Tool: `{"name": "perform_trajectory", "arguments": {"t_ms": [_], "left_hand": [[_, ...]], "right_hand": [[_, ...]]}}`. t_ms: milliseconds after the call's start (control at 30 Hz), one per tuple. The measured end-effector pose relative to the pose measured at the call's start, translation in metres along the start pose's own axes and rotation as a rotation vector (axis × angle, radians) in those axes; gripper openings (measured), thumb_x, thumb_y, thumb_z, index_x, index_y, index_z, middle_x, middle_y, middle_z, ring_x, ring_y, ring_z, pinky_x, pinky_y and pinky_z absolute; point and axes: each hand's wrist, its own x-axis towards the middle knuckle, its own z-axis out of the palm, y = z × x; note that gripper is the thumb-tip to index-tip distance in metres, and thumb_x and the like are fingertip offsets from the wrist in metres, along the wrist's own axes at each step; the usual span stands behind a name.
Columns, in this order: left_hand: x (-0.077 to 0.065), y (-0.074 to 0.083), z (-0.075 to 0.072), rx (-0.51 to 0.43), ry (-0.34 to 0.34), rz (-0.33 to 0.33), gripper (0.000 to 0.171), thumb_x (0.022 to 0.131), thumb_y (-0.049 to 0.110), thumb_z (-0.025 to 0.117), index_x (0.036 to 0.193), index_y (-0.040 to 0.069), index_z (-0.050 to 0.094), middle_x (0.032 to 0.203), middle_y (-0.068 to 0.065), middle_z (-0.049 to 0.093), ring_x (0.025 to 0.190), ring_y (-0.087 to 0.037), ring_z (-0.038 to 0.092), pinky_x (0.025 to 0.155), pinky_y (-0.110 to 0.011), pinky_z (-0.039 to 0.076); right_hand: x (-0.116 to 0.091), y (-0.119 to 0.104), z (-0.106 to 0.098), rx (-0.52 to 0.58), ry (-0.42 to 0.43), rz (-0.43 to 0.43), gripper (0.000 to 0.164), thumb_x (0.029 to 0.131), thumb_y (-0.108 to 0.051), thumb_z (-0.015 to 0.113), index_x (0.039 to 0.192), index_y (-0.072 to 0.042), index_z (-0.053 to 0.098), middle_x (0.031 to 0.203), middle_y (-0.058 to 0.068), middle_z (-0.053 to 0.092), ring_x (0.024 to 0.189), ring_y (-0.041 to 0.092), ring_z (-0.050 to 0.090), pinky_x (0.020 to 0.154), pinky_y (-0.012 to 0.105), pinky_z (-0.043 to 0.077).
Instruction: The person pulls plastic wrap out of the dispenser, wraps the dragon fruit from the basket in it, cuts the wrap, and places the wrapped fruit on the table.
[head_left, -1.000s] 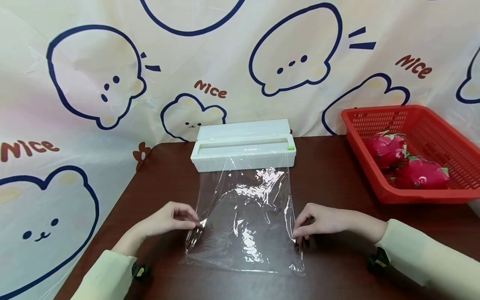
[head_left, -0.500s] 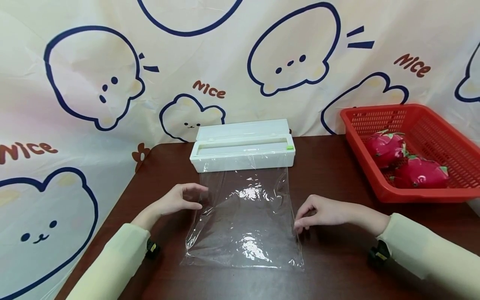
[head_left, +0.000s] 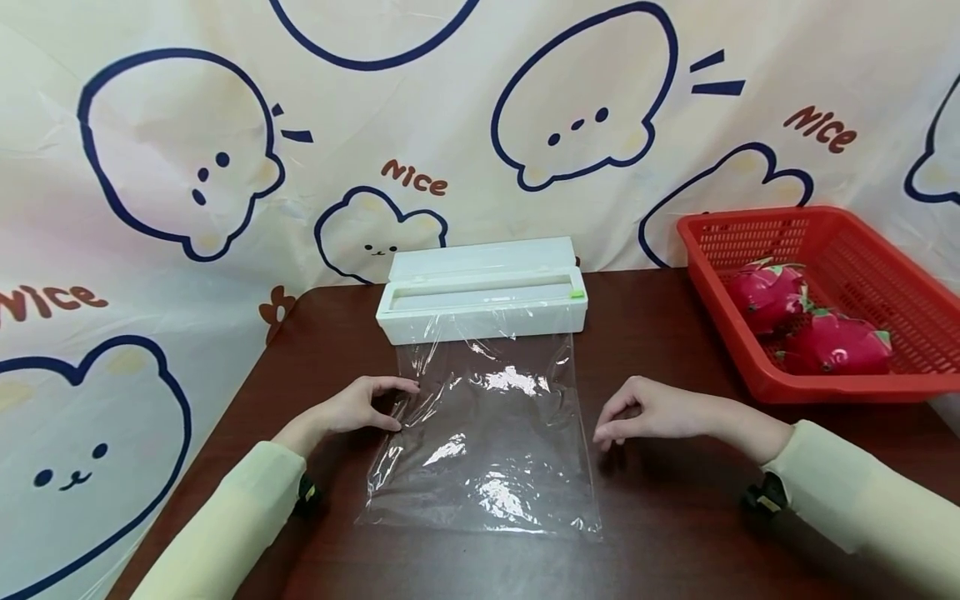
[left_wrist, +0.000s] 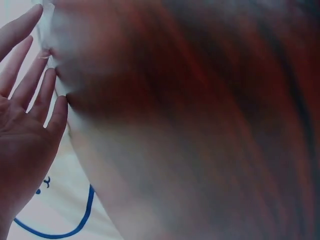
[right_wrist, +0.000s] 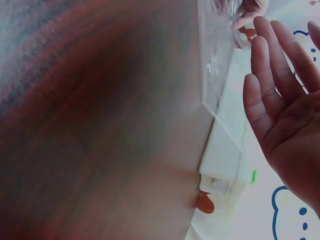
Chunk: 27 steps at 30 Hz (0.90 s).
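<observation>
Left hand [head_left: 352, 406] at the film's [head_left: 510, 450] left edge, right hand [head_left: 656, 408] just off its right edge.

Left: thumb and forefinger spread well apart, tips at the edge; no grip seen, contact could not be confirmed. Right: fingers loosely bent, holding nothing, narrow gap between tips and film. Film lay creased on the table [head_left: 660, 517] between the hands, left hand the nearer; its pulled-out length ran from a free end on the body side of both hands, out past them to the box [head_left: 480, 268]. Box sat ahead of and between the hands, lid tipped up, long axis roughly crosswise to the film. Basket [head_left: 862, 387] with two fruits [head_left: 836, 343] stood beyond and to the right of the right hand.
</observation>
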Motion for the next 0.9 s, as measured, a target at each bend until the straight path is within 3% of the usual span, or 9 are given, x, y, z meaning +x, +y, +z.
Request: {"name": "perform_trajectory", "arguments": {"t_ms": [133, 333, 600, 733, 900], "left_hand": [[-0.001, 0.0, 0.0, 0.083, -0.017, 0.006, 0.053, 0.076, 0.003, 0.081, 0.126, 0.004, 0.063, 0.14, -0.015, 0.05, 0.135, -0.035, 0.037, 0.108, -0.044, 0.03], [-0.001, 0.003, 0.003, 0.152, -0.036, -0.004, 0.053, 0.076, 0.005, 0.081, 0.126, 0.003, 0.064, 0.141, -0.015, 0.048, 0.135, -0.037, 0.035, 0.106, -0.055, 0.028], [0.0, 0.004, 0.003, 0.205, -0.022, 0.001, 0.053, 0.075, 0.006, 0.082, 0.125, 0.003, 0.065, 0.141, -0.014, 0.049, 0.134, -0.037, 0.036, 0.105, -0.054, 0.03], [-0.002, 0.004, 0.001, 0.207, -0.02, -0.003, 0.054, 0.075, 0.008, 0.083, 0.126, 0.003, 0.064, 0.142, -0.014, 0.048, 0.134, -0.037, 0.036, 0.105, -0.055, 0.029], [-0.002, 0.003, 0.001, 0.216, -0.024, 0.007, 0.053, 0.076, 0.01, 0.083, 0.126, 0.003, 0.064, 0.142, -0.014, 0.048, 0.134, -0.038, 0.036, 0.105, -0.055, 0.029]], "right_hand": [[-0.004, -0.003, -0.006, -0.001, 0.03, 0.007, 0.02, 0.095, -0.021, 0.064, 0.102, -0.005, 0.075, 0.089, 0.008, 0.073, 0.081, 0.031, 0.066, 0.074, 0.038, 0.055], [-0.016, -0.002, -0.017, 0.012, 0.091, -0.022, 0.018, 0.096, -0.015, 0.062, 0.108, -0.011, 0.074, 0.095, 0.009, 0.073, 0.085, 0.034, 0.066, 0.077, 0.04, 0.056], [-0.028, -0.008, -0.035, -0.074, 0.199, -0.119, 0.021, 0.093, -0.007, 0.064, 0.111, -0.011, 0.073, 0.096, 0.007, 0.073, 0.083, 0.022, 0.069, 0.072, 0.039, 0.057], [-0.036, -0.018, -0.047, -0.157, 0.242, -0.086, 0.021, 0.092, -0.009, 0.066, 0.112, -0.012, 0.072, 0.099, 0.0, 0.073, 0.085, 0.019, 0.068, 0.071, 0.034, 0.056], [-0.054, -0.036, -0.065, -0.245, 0.314, 0.02, 0.023, 0.09, -0.014, 0.07, 0.113, -0.015, 0.071, 0.105, -0.002, 0.071, 0.088, 0.018, 0.066, 0.072, 0.033, 0.056]]}}
